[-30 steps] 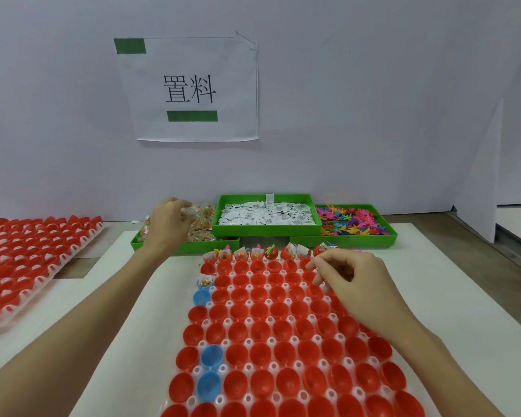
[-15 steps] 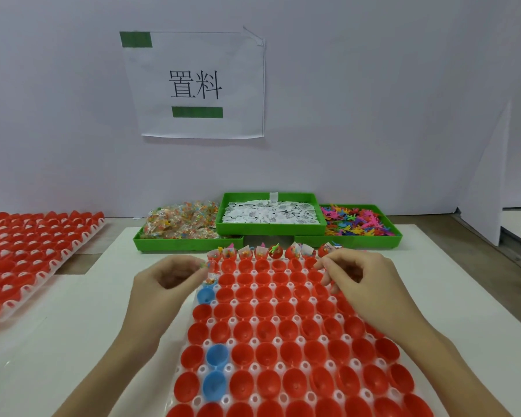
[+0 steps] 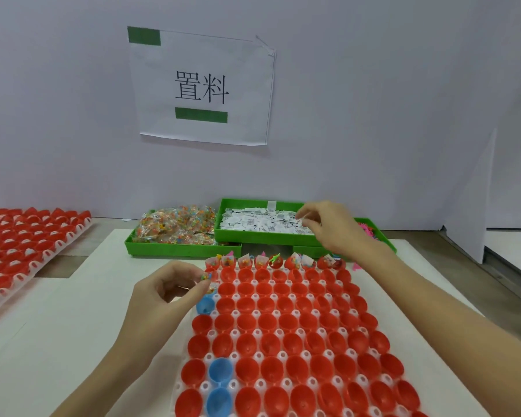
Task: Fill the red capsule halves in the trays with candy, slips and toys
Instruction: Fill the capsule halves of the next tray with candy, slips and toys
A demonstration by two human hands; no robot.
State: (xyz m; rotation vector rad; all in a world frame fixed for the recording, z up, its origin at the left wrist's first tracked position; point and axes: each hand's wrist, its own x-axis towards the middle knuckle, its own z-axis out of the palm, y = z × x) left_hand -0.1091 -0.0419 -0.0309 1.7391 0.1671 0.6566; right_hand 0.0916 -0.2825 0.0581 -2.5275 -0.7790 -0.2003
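Fingers [image 3: 203,282] of left hand [image 3: 166,296] pinch a candy packet [image 3: 205,277] at the far-left corner of the capsule tray [image 3: 283,335]; right hand [image 3: 333,227] has curled fingers down on the slips [image 3: 262,221], can't tell if one is gripped. Left to right: second tray of red halves [image 3: 24,245] on the tabletop [image 3: 73,311], then three green bins, candy bin [image 3: 178,236], slip bin [image 3: 253,236], toy bin [image 3: 373,233] half hidden by the right wrist. Near tray: three blue halves [image 3: 220,370] among the red; only the far row is filled.
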